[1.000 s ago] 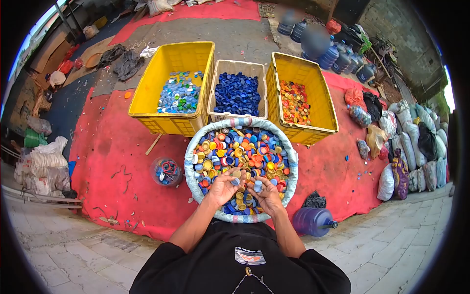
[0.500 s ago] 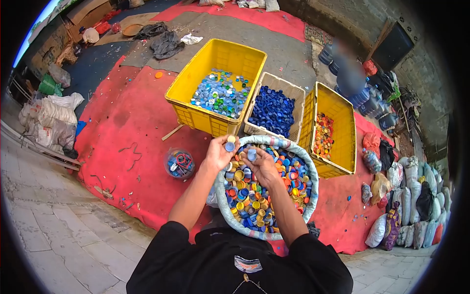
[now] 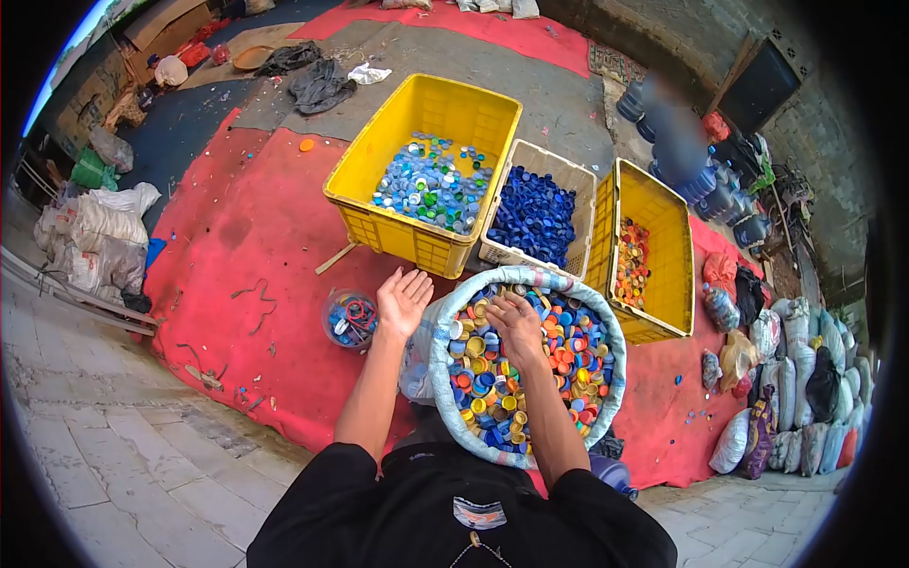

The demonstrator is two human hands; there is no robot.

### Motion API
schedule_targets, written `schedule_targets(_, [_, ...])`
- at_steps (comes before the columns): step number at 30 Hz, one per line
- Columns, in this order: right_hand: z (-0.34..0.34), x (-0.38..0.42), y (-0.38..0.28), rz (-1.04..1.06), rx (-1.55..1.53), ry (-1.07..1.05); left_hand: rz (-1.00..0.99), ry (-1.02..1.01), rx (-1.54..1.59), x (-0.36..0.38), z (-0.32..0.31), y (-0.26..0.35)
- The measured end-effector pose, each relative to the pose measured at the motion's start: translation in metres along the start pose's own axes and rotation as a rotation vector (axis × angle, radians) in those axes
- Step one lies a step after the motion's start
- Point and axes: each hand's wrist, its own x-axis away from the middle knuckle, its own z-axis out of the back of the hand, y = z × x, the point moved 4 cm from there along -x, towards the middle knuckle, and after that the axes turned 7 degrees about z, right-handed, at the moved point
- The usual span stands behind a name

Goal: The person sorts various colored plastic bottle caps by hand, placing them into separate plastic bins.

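Note:
My left hand [image 3: 404, 301] is open, palm up with the fingers stretched out, and holds nothing. It hovers just left of a large round tub [image 3: 616, 364] whose rim is wrapped in pale cloth. Mixed bottle caps [image 3: 488, 412] in blue, yellow, orange and red fill this tub. Over the caps is my right hand [image 3: 518, 329], its fingers loosely bent and apart, with no cap visible in it. Beyond the hands, a yellow crate [image 3: 388, 232] contains light blue, white and green caps. A white crate [image 3: 530, 257] holds dark blue caps, and another yellow crate [image 3: 668, 251] has orange and red ones.
A small clear bucket [image 3: 348, 319] with caps and a red cord stands left of the tub on the red mat [image 3: 256, 350]. Stuffed sacks [image 3: 805, 379] are stacked at the right. Large water bottles [image 3: 715, 194] and a wall lie behind; white sacks [image 3: 95, 232] sit far left.
The caps that were in both hands are gone from them. My left hand has moved left and down and opened; my right hand has shifted right and slightly down over the tub.

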Motion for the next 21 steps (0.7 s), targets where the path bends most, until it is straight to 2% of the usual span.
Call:
schedule_targets(1, [0.020,0.022,0.006,-0.018,0.014,0.042,0.022,0.080,-0.016,0.013,0.018,-0.014])
schedule_targets(3, [0.051,0.047,0.017,0.009,0.024,0.116,-0.012,0.104,-0.071,0.028,0.027,-0.029])
schedule_targets(6, [0.082,0.081,0.016,0.050,0.152,0.248,-0.117,0.199,-0.235,0.049,0.035,-0.050])
schedule_targets(9, [0.111,0.100,0.014,0.112,0.366,0.268,-0.318,0.251,-0.727,0.070,0.031,-0.060])
schedule_targets(10, [0.117,0.104,0.014,0.123,0.398,0.271,-0.356,0.249,-0.864,0.076,0.029,-0.065])
schedule_targets(13, [0.127,0.109,0.014,0.143,0.480,0.259,-0.668,0.258,-1.287,0.094,0.014,-0.085])
schedule_targets(14, [0.128,0.109,0.014,0.162,0.482,0.246,-0.690,0.260,-1.463,0.101,0.010,-0.091])
schedule_targets(17, [0.125,0.111,0.013,0.174,0.471,0.223,-0.841,0.196,-1.769,0.103,0.002,-0.110])
schedule_targets(21, [0.122,0.118,0.012,0.221,0.577,0.141,-0.936,0.194,-2.000,0.103,-0.015,-0.120])
